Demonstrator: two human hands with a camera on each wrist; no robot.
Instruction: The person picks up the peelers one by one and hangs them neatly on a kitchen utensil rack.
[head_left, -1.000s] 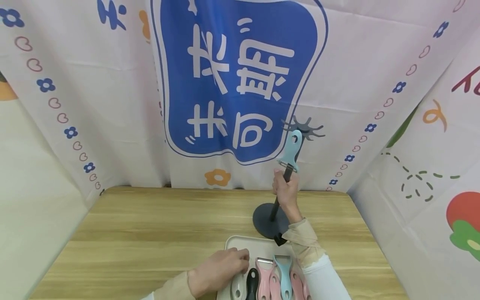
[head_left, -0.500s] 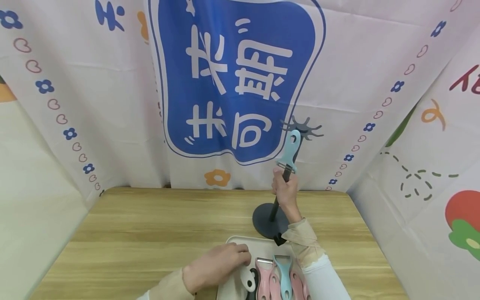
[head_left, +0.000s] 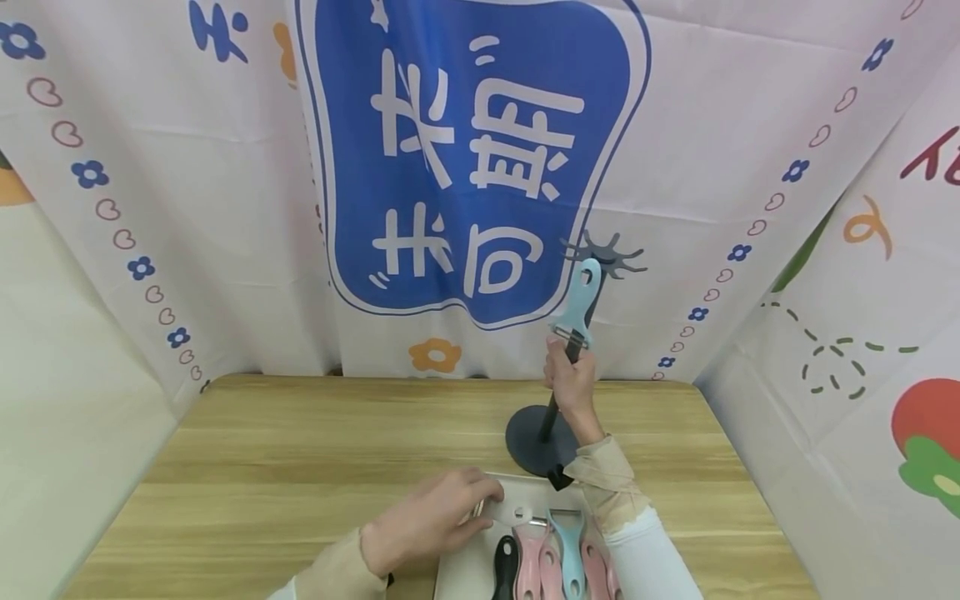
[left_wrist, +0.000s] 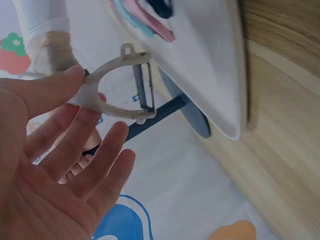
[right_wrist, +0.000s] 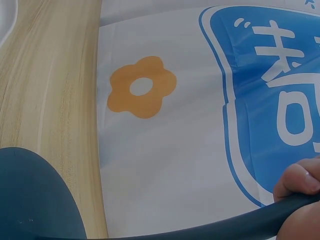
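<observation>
My left hand (head_left: 435, 517) is over the left side of the cream tray (head_left: 463, 575), pinching a white Y-shaped peeler (left_wrist: 91, 95) between thumb and fingers. In the left wrist view its blade end points away from the palm, while the other fingers spread loosely. My right hand (head_left: 573, 383) grips the dark pole (right_wrist: 240, 220) of an upright utensil stand with a round base (head_left: 528, 442) and spread hooks (head_left: 613, 257) on top. A light blue peeler (head_left: 577, 307) hangs from one hook, just above the right hand.
In the tray lie a black peeler (head_left: 506, 568), pink peelers (head_left: 530, 560) and another light blue peeler (head_left: 571, 554), side by side. The tray sits on a wooden table (head_left: 300, 467), in front of the stand base. A printed cloth (head_left: 247, 208) hangs behind the table.
My left hand has lifted the white peeler from beside the black one and turned it, with its handle end swinging right and away. The right hand stays on the pole.
</observation>
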